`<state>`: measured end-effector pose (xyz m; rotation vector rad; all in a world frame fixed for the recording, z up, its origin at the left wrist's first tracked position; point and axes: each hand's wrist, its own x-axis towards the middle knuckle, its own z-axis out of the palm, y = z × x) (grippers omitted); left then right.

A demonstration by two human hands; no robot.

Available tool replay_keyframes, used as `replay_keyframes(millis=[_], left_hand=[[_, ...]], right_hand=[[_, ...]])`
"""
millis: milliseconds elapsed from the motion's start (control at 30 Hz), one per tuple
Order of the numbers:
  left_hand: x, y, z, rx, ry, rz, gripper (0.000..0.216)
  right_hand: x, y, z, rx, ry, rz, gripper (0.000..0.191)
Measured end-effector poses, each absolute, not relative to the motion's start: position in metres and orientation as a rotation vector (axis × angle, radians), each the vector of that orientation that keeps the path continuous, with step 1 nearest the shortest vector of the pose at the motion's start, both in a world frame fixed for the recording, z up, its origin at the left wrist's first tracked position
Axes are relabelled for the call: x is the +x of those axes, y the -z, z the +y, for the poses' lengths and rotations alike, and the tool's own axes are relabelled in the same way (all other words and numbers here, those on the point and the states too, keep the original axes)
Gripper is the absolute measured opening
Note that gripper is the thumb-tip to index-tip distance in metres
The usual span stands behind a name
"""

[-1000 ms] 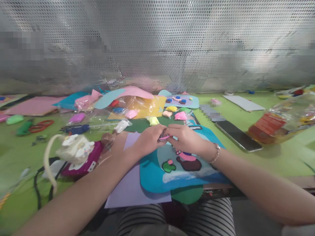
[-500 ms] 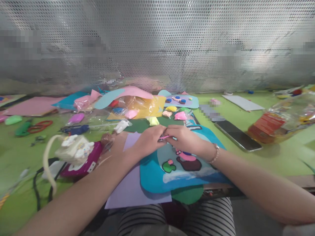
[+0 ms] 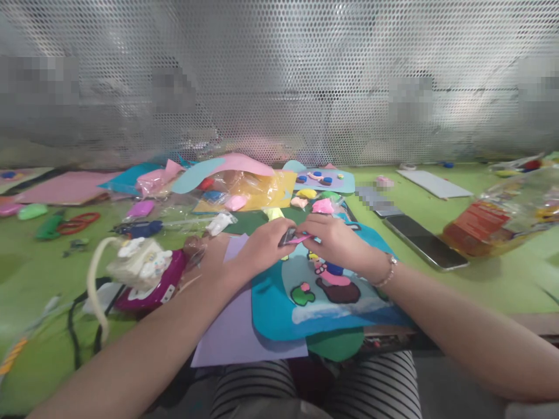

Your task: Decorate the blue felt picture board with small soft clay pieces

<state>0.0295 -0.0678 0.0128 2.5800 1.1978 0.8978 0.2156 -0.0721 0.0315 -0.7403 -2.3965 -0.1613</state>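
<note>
My left hand [image 3: 273, 240] and my right hand [image 3: 325, 235] meet above a blue craft board [image 3: 271, 317]. Between their fingertips is a small pink-and-grey piece [image 3: 300, 238], too blurred to name. Fingers of both hands are closed around it. On the board lie raised clay-like shapes: a green cactus-like shape [image 3: 302, 295] with a pink flower, and a dark brown boat-like shape [image 3: 339, 291] outlined in black. My right hand and forearm hide part of the board. A purple sheet [image 3: 244, 343] lies beneath its left side.
Clay lumps in pink [image 3: 323, 206] and yellow [image 3: 306, 193] lie beyond my hands. A phone [image 3: 425, 241] and a plastic bottle [image 3: 480, 218] are on the right. Left are a magenta device [image 3: 151, 294] and red-handled scissors [image 3: 78, 223]. A perforated metal screen [image 3: 279, 75] bounds the table.
My hands have drawn slightly apart, and more of the pink-and-grey piece shows between the fingers. The whole view has shifted a little.
</note>
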Motion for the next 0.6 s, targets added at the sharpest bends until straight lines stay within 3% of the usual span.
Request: replay_keyframes(millis=[267,600], left_hand=[[0.036,-0.013,-0.072,2.647,-0.841,1.121,0.012],[0.027,-0.008,-0.056,2.622,-0.931,1.179,0.012]], right_hand=[[0.208,-0.022,-0.073,-0.657,-0.089,-2.388,0.017],[0.214,-0.028,-0.068,-0.763,-0.063,-2.323,0.01]])
